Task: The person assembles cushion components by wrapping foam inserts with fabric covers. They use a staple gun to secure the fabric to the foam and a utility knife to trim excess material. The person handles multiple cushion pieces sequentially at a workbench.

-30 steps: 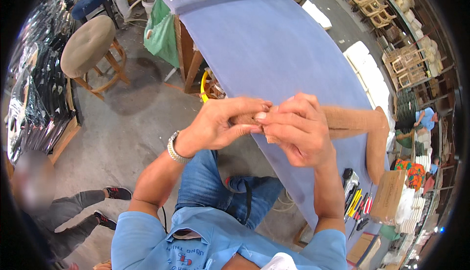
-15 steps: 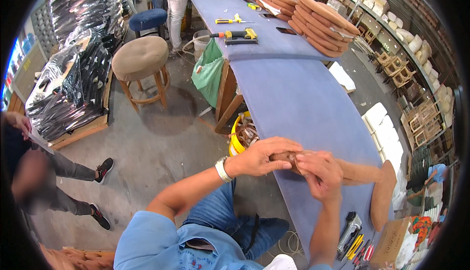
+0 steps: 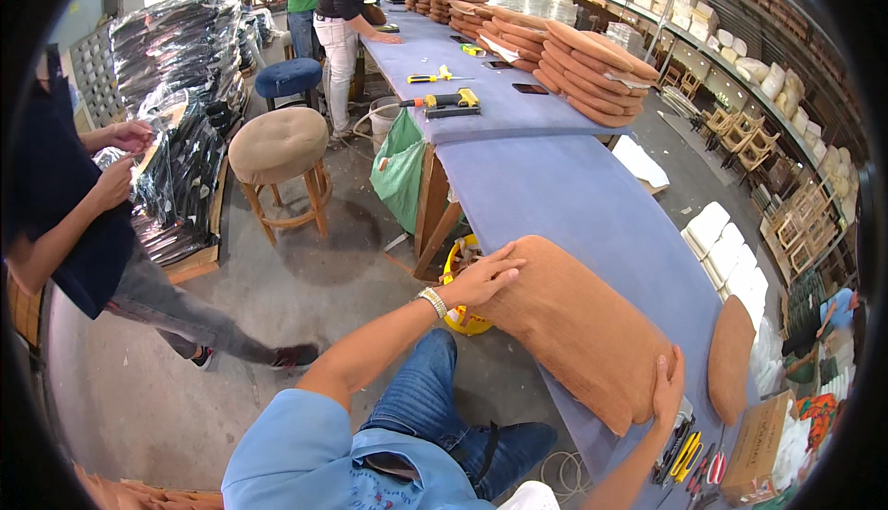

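The brown upholstered pad [image 3: 578,330] had turned broadside up, its end unpinched; the left hand [image 3: 488,281] lay flat, the right hand [image 3: 667,385] edgewise, grip unclear.

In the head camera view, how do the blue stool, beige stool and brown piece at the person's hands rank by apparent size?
1. Brown piece
2. Beige stool
3. Blue stool

The blue stool stands farther off, so the stools' true order is unsure.

Dark lettering here on the cardboard box [image 3: 760,443], by the right edge of the tabletop [image 3: 527,172]! Small print sits on the blue shirt's [image 3: 287,445] chest, too blurred to read.
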Available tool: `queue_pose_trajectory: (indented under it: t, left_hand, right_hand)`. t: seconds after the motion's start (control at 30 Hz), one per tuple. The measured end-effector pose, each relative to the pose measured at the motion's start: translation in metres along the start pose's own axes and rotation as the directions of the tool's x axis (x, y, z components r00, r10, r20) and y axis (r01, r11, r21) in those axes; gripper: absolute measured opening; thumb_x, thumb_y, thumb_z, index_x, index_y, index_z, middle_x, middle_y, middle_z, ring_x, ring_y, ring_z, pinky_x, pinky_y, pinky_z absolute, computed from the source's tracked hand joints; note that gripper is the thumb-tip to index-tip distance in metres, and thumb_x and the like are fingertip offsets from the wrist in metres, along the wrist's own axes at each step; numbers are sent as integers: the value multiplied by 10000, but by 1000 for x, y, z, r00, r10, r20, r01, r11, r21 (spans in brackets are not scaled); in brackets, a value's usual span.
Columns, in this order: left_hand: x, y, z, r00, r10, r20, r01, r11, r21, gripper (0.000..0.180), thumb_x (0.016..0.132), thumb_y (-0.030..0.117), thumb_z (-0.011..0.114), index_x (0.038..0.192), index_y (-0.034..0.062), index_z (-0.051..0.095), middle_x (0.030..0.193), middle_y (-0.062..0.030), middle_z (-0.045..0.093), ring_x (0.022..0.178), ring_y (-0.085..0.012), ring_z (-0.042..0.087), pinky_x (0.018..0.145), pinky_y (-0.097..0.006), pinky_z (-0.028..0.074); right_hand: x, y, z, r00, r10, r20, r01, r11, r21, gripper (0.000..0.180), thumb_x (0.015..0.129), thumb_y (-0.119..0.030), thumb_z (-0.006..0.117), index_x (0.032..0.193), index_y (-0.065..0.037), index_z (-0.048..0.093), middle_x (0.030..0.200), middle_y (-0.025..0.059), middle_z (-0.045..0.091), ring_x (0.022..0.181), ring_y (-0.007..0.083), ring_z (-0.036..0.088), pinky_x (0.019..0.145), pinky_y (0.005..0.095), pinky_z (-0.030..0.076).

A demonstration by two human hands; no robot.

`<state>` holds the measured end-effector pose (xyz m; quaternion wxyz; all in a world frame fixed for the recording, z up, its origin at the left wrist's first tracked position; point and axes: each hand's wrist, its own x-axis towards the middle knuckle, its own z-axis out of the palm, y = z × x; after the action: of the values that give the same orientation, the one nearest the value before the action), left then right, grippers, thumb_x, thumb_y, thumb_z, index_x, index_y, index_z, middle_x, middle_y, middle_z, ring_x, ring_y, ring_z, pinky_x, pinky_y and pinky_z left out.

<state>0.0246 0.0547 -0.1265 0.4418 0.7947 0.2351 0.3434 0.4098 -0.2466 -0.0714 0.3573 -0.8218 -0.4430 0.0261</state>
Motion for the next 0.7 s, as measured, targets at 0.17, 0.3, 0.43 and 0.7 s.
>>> queue_pose_trajectory:
  t: [0.17, 0.3, 0.43, 0.7]
  left_hand:
    - [27, 19, 4, 988, -101, -115, 112, 989, 93, 636, 1092, 456, 478, 1516, -19, 464, 1541, -244, 502, 1435, -340, 489, 1195, -391, 365]
    - [62, 33, 3, 958, -283, -51, 284, 903, 322, 689, 1068, 533, 462, 1454, -37, 505, 1314, -302, 646, 1251, -438, 613, 1067, -474, 471]
    - [68, 23, 3, 926, -368, -85, 374, 859, 350, 710, 1064, 549, 443, 1466, -34, 490, 1246, -312, 675, 1188, -464, 638, 1022, -497, 497]
    - [43, 33, 6, 925, -361, -116, 379, 892, 245, 665, 1065, 498, 477, 1503, -2, 455, 1192, -317, 690, 1130, -493, 654, 994, -511, 505]
  right_hand:
    - [-6, 11, 18, 977, 214, 12, -212, 954, 212, 681, 1019, -385, 635, 1518, 36, 440, 1518, 229, 511, 1418, 332, 472, 1181, 410, 354]
    - [-3, 38, 22, 963, 258, 83, -266, 848, 459, 673, 1024, -411, 625, 1506, 30, 463, 1472, 203, 543, 1358, 307, 507, 1159, 393, 367]
    - [-2, 36, 21, 973, 210, 91, -228, 847, 480, 646, 1047, -431, 571, 1495, 26, 480, 1453, 195, 553, 1327, 293, 521, 1147, 386, 369]
    - [-41, 57, 31, 968, 245, 51, -220, 738, 638, 663, 995, -388, 643, 1518, -24, 460, 1495, 238, 524, 1385, 367, 499, 1160, 452, 379]
